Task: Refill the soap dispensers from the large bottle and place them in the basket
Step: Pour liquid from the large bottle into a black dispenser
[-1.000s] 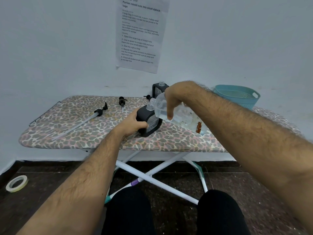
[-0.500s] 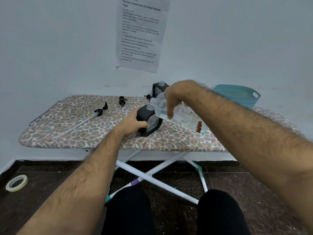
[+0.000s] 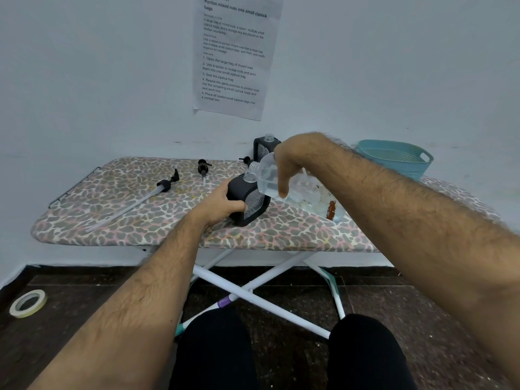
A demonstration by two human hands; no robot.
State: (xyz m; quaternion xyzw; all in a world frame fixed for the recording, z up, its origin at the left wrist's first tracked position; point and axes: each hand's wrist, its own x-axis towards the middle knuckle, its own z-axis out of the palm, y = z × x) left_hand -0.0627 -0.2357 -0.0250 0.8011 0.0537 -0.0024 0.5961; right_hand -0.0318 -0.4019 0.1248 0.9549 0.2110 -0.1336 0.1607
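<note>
Mid-pour. Large clear bottle point(image 3: 292, 190) tipped well over in the right hand point(image 3: 288, 161), fingers curled over its upper body near the shoulder, so that its open neck sits right at the mouth of the near black dispenser point(image 3: 249, 199); base of the bottle low toward the tabletop point(image 3: 118, 215) on the right, probably to keep the flow slow and aimed. Left hand point(image 3: 218, 205) wrapped round the dispenser's near side, thumb on the front edge, tilting it slightly toward the bottle and bracing it against a knock or a slide on the patterned cover. No stream visible; too fine to tell whether liquid is passing.

Second black dispenser point(image 3: 264, 149) upright at the back by the wall, cap off, mouth bare, apparently waiting its turn. Pump heads off and out of the way to the left: long-tubed pump point(image 3: 166, 185) lying flat, short pump point(image 3: 204, 168) beyond it, well clear of any spill. Teal basket point(image 3: 394, 160) at the far right, no dispenser visible inside, near enough for the later drop-off
</note>
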